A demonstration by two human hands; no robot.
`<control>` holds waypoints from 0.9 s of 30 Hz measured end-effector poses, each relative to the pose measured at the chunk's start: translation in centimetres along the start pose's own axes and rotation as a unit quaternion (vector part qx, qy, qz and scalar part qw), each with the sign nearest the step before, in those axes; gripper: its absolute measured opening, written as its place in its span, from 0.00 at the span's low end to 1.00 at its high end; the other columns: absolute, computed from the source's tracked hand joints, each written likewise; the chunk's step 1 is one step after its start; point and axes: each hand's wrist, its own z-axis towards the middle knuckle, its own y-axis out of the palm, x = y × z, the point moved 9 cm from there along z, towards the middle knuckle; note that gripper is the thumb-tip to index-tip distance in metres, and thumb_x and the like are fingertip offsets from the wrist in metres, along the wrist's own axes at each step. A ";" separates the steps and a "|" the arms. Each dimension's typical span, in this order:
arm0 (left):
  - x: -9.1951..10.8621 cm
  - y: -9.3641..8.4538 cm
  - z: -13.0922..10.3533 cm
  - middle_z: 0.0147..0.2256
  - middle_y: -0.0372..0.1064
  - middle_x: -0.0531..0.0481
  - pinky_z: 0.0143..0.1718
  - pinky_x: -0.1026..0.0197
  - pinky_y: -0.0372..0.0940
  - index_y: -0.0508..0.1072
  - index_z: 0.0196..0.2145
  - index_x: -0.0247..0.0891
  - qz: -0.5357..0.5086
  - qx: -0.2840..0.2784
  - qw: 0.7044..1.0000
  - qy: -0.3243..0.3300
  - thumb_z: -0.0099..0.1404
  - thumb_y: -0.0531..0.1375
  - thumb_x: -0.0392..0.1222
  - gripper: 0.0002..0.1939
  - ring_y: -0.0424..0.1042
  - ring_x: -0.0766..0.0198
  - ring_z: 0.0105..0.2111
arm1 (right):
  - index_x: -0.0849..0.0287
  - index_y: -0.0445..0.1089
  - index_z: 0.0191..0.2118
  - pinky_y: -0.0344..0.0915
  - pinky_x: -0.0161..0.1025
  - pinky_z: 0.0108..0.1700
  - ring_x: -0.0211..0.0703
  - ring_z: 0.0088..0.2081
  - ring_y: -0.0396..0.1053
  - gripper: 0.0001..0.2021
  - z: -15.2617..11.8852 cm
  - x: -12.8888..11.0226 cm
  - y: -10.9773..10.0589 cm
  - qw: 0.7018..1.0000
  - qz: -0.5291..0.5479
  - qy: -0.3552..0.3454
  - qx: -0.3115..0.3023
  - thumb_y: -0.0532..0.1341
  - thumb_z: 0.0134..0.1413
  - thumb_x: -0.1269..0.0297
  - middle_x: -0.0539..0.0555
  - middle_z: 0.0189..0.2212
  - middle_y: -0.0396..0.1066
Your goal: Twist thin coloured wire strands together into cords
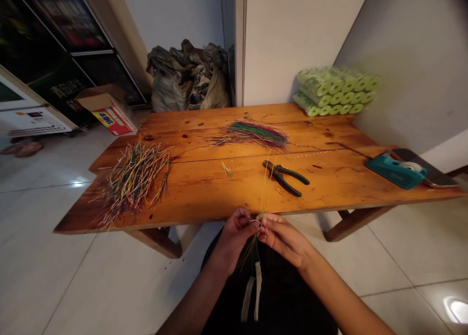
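Just in front of the table's near edge, my left hand (236, 235) and my right hand (281, 235) meet, fingers pinched around a small bundle of thin wires (262, 209). Yellow-green ends stick up past the fingers, and more strands hang below toward my lap. A pale strand loops across the bundle between my fingertips; its exact path is partly hidden. Both hands are closed. Beyond them on the wood lie pliers (285, 175) with dark handles, their jaws pointing up-left. A few short wire scraps (225, 168) rest left of the pliers.
The wooden table (197, 193) holds a tangled wire pile (137, 179) at left and a green-purple wire bundle (256, 133) at the back. A teal tape dispenser (397, 170) sits right, with green-wrapped rolls (334, 91) behind. A cardboard box (109, 111) and grey sacks (188, 79) stand beyond.
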 end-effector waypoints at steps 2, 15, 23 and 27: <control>-0.3 0.2 0.0 0.23 0.71 0.57 0.32 0.65 0.62 0.61 0.29 0.39 0.011 -0.019 1.000 -0.003 0.49 0.67 0.37 0.16 0.71 0.68 0.24 | 0.62 0.73 0.25 0.61 0.27 0.30 0.28 0.24 0.63 0.09 -0.2 0.0 -0.2 1.000 0.002 -0.004 0.002 0.71 0.36 0.65 0.46 0.21 0.68; 3.3 1.0 -1.3 0.29 0.70 0.53 0.37 0.64 0.61 0.66 0.31 0.40 0.355 -0.074 0.927 0.096 0.57 0.60 0.37 0.05 0.70 0.64 0.33 | 0.61 0.72 0.24 0.53 0.30 0.28 0.31 0.23 0.57 0.07 -1.7 -1.1 -0.2 0.987 -0.142 -0.074 0.031 0.66 0.46 0.63 0.46 0.19 0.64; 5.6 0.7 -1.8 0.34 0.71 0.49 0.42 0.60 0.61 0.71 0.36 0.40 0.376 -0.079 0.916 0.119 0.56 0.61 0.38 0.09 0.69 0.61 0.37 | 0.59 0.71 0.22 0.53 0.34 0.32 0.35 0.26 0.58 0.08 -2.2 -3.1 1.5 0.966 -0.231 -0.108 0.046 0.65 0.44 0.60 0.46 0.20 0.64; 6.1 0.4 -1.8 0.36 0.71 0.49 0.43 0.60 0.61 0.74 0.39 0.42 0.382 -0.109 0.910 0.119 0.54 0.63 0.39 0.12 0.68 0.61 0.38 | 0.58 0.72 0.22 0.54 0.35 0.35 0.36 0.28 0.60 0.07 -2.2 -2.6 2.5 0.960 -0.267 -0.085 0.022 0.67 0.41 0.61 0.46 0.21 0.66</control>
